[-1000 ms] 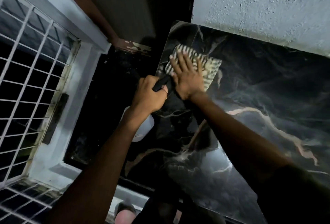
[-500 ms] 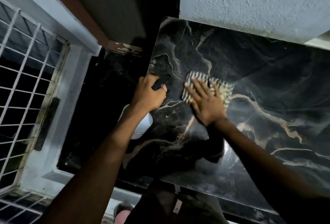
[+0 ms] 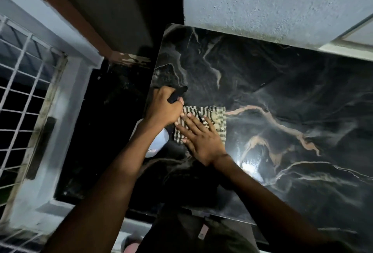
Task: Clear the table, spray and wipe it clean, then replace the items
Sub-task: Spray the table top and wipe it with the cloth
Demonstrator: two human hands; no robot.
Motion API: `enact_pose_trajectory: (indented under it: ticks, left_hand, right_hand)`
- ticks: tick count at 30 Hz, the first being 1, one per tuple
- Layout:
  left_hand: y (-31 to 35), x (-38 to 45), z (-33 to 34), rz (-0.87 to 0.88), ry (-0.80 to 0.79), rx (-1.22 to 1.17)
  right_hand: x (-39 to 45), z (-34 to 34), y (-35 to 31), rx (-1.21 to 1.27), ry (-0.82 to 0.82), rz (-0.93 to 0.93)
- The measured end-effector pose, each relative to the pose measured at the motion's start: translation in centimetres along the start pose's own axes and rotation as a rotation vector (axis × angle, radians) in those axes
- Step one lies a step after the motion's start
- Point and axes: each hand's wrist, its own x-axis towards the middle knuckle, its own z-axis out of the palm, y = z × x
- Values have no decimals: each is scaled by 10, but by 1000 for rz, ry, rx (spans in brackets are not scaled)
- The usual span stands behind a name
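Observation:
A black marble-patterned table [image 3: 282,91] with pale and orange veins fills the right of the view. My left hand [image 3: 164,109] is closed around the black trigger head of a white spray bottle [image 3: 158,143], held at the table's left edge. My right hand [image 3: 201,138] lies flat, fingers spread, pressing a striped cloth [image 3: 214,116] onto the tabletop just right of the bottle. The two hands almost touch. My left arm hides most of the bottle.
A rough white wall [image 3: 272,0] borders the table's far edge. Left of the table is dark floor [image 3: 105,121], then a white sill and a barred window grille [image 3: 22,101]. A brown door frame [image 3: 80,24] runs diagonally at top left.
My right hand has slid the cloth from the far left corner toward me, then left, until it sits beside the bottle. My left hand keeps its hold on the bottle.

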Motion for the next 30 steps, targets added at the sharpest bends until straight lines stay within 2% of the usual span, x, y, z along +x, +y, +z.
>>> enact_pose_trajectory:
  ticks: [2,8,12,14,18,20,22,25,28,30]
  left_hand:
    - [15,2,12,1,-17,-10]
    - [51,0,55,53,-12,8]
    - [82,-6,88,22,-2,4]
    - [97,-8,105,-7,18,3]
    - [131,-8,138,-11,54,18]
    - [152,-8,154,-26,53,49]
    - [172,-5,166,-1,62,108]
    - [199,-1,180,54,67,163]
    - [217,8,195,47,40,174]
    - [232,10,213,56,-36,151]
  right_hand:
    - [-17,-9,53,-23,6,151]
    - [-108,-46,247,175,60,862]
    - [-86,-55,288,241,138,1034]
    - [-49,-57,285,281,162,963]
    - [14,-53,243,207,91,503]
    - [11,-46,230,147,64,325]
    - [-15,-38,234,108,94,223]
    - [-72,-24,253,90,121,183]
    - [-124,-14,268,99,142,252]
    - [-158,-12,284,88,149,317]
